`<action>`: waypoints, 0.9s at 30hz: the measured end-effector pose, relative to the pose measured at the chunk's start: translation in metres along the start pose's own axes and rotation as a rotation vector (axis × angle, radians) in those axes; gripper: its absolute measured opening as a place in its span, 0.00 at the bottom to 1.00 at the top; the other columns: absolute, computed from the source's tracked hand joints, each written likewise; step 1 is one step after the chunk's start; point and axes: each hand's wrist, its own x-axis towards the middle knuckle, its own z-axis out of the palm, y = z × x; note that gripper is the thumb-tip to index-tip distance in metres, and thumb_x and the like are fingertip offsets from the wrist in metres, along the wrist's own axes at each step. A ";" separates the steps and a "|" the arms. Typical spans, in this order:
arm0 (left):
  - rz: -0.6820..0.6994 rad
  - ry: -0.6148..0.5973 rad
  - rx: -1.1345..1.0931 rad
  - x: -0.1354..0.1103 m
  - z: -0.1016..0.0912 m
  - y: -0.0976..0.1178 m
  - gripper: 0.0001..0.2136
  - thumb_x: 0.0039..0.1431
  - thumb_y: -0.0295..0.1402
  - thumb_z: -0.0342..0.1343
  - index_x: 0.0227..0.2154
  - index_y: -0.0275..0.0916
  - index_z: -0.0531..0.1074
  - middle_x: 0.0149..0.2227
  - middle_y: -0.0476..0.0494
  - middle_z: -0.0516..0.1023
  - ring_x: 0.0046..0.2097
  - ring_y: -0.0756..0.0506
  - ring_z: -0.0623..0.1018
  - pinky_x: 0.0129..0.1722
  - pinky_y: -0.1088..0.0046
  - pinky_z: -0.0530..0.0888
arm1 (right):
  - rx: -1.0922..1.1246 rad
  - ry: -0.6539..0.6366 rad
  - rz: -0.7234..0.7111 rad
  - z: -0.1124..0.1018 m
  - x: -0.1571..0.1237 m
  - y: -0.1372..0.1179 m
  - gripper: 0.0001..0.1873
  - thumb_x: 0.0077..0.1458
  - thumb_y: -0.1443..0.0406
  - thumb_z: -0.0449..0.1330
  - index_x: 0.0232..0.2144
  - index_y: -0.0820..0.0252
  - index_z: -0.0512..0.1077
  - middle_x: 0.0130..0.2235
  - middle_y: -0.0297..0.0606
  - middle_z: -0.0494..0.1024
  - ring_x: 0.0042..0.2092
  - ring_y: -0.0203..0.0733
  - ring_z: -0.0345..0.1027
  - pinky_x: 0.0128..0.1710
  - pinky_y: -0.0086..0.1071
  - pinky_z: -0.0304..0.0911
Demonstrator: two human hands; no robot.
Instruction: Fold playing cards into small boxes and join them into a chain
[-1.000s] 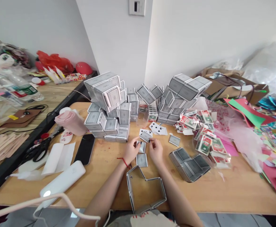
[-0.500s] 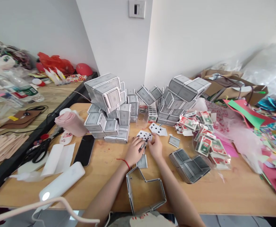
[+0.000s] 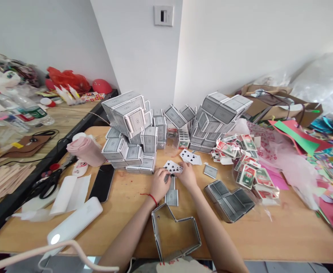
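A few fanned playing cards (image 3: 172, 167), spade faces up, are held between my two hands just above the table. My left hand (image 3: 159, 184), with a red string at the wrist, grips their left and lower edge with bent fingers. On their right edge, my right hand (image 3: 187, 176) is closed. Below the hands, face-down cards (image 3: 171, 197) lie patterned side up. Closer to my body stands an L-shaped frame (image 3: 196, 232) folded from grey-backed cards. Beyond my fingers, more face-up cards (image 3: 189, 156) rest on the table.
Card-built block stacks stand at back left (image 3: 126, 113) and back right (image 3: 223, 106). An L-shaped card box (image 3: 229, 201) and card packs (image 3: 247, 174) lie right. At left are a phone (image 3: 101, 182), a white glue gun (image 3: 75, 220) with its cord, scissors (image 3: 48, 185) and a pink roll (image 3: 86, 149).
My left hand has shifted slightly left and down, and its fingers now curl at the cards' lower edge instead of lying over them. The right hand stays at their right edge.
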 end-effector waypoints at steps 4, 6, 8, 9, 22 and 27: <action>0.009 -0.012 0.015 0.000 0.001 -0.001 0.06 0.52 0.27 0.49 0.32 0.38 0.68 0.38 0.42 0.69 0.44 0.45 0.68 0.46 0.64 0.67 | -0.057 -0.032 0.071 0.002 0.005 -0.005 0.21 0.35 0.65 0.64 0.35 0.62 0.64 0.37 0.45 0.67 0.35 0.45 0.65 0.32 0.33 0.59; 0.019 -0.024 0.016 0.000 0.001 -0.001 0.06 0.52 0.26 0.48 0.32 0.38 0.68 0.38 0.42 0.69 0.44 0.45 0.68 0.45 0.64 0.67 | -0.074 -0.022 0.089 0.003 0.006 -0.006 0.20 0.34 0.64 0.64 0.33 0.62 0.64 0.35 0.45 0.67 0.33 0.44 0.65 0.30 0.33 0.58; 0.027 -0.026 0.018 0.001 -0.001 0.001 0.06 0.51 0.26 0.48 0.32 0.38 0.69 0.38 0.42 0.70 0.45 0.45 0.69 0.46 0.63 0.67 | -0.076 0.009 0.101 0.004 0.007 -0.005 0.19 0.33 0.63 0.64 0.30 0.61 0.63 0.34 0.45 0.67 0.31 0.43 0.64 0.28 0.33 0.57; 0.030 -0.023 0.021 0.001 -0.002 0.001 0.06 0.51 0.26 0.49 0.32 0.38 0.69 0.38 0.42 0.70 0.45 0.45 0.69 0.46 0.62 0.66 | -0.071 0.031 0.103 0.005 0.007 -0.004 0.18 0.32 0.62 0.64 0.29 0.61 0.63 0.34 0.44 0.67 0.30 0.43 0.64 0.28 0.33 0.56; -0.171 0.032 -0.175 0.000 -0.003 0.003 0.13 0.53 0.33 0.49 0.43 0.39 0.64 0.37 0.44 0.75 0.40 0.47 0.73 0.49 0.61 0.63 | 0.693 0.066 0.065 -0.004 -0.014 0.012 0.16 0.50 0.54 0.50 0.33 0.59 0.65 0.21 0.33 0.69 0.20 0.36 0.60 0.18 0.28 0.53; -0.191 -0.028 -0.150 0.004 -0.003 0.003 0.08 0.51 0.36 0.51 0.23 0.39 0.68 0.26 0.49 0.74 0.31 0.48 0.72 0.47 0.62 0.63 | 0.840 -0.078 0.076 -0.001 -0.019 0.004 0.14 0.49 0.53 0.51 0.32 0.56 0.58 0.15 0.23 0.59 0.12 0.30 0.49 0.12 0.25 0.44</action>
